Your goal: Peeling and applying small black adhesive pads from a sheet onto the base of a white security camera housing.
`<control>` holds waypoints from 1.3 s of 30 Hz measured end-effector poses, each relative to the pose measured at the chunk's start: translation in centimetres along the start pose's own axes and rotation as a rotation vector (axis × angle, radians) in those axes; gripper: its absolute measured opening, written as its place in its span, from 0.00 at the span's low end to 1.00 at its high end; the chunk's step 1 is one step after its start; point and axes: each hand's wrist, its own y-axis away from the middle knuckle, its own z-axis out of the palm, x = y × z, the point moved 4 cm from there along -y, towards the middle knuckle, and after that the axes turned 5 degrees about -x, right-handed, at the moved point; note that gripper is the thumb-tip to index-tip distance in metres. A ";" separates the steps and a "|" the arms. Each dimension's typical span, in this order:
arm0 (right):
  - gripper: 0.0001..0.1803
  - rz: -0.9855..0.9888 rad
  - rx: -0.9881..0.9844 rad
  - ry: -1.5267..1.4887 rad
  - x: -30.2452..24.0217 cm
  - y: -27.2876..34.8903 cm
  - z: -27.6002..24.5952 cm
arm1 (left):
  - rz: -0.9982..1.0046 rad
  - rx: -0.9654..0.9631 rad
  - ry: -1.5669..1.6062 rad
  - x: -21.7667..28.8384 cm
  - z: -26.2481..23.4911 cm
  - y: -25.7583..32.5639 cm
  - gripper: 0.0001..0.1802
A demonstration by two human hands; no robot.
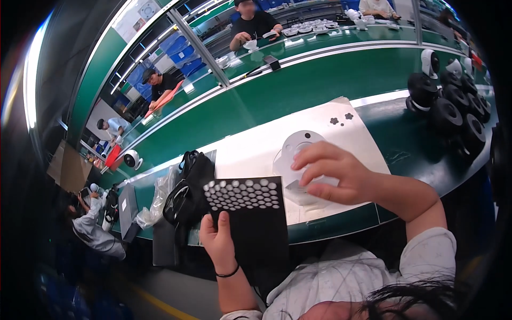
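Observation:
My left hand [220, 240] grips a black sheet [253, 229] by its left edge, thumb on top. Rows of small round whitish pads [242, 194] cover the far end of this sheet; its near part is bare black. Over a white rounded plastic part [292, 148] hovers my right hand [338, 176], slightly blurred, with thumb and fingers apart and nothing visible between them. I cannot tell whether its fingertips touch the part. A dark round spot shows at the part's far edge. The part lies on a pale mat [250, 152], partly hidden by my hand.
Black and white camera-like units [453, 106] crowd the right end of the green bench [277, 88]. Left of the mat lie a black bag [186, 186] and clear plastic wrap [160, 194]. Small dark flower-shaped pieces [335, 121] sit on the mat. Several people work beyond and to the left.

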 end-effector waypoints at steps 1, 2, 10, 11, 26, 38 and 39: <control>0.07 -0.012 -0.042 0.009 0.1 0.2 0.7 | -0.010 -0.013 -0.002 0.5 0.8 0.2 0.14; 0.08 -0.014 -0.067 0.015 0.3 0.4 1.4 | -0.019 -0.026 -0.004 1.0 1.5 0.4 0.15; 0.14 -0.260 -0.013 0.380 -1.0 0.9 2.3 | -0.001 -0.006 0.061 1.6 1.9 1.4 0.12; 0.14 -0.338 0.053 0.436 -1.3 1.1 2.0 | -0.004 0.005 0.054 1.7 1.8 1.5 0.12; 0.32 -0.180 -0.283 0.240 -2.6 1.0 3.5 | 0.095 -0.110 0.355 4.2 3.5 4.5 0.17; 0.20 0.453 -0.363 -0.355 -1.0 1.8 4.0 | 0.266 -0.156 0.024 2.7 5.2 5.3 0.40; 0.20 0.450 -0.358 -0.373 -0.6 1.9 3.9 | 0.154 -0.236 0.260 2.1 5.9 5.3 0.48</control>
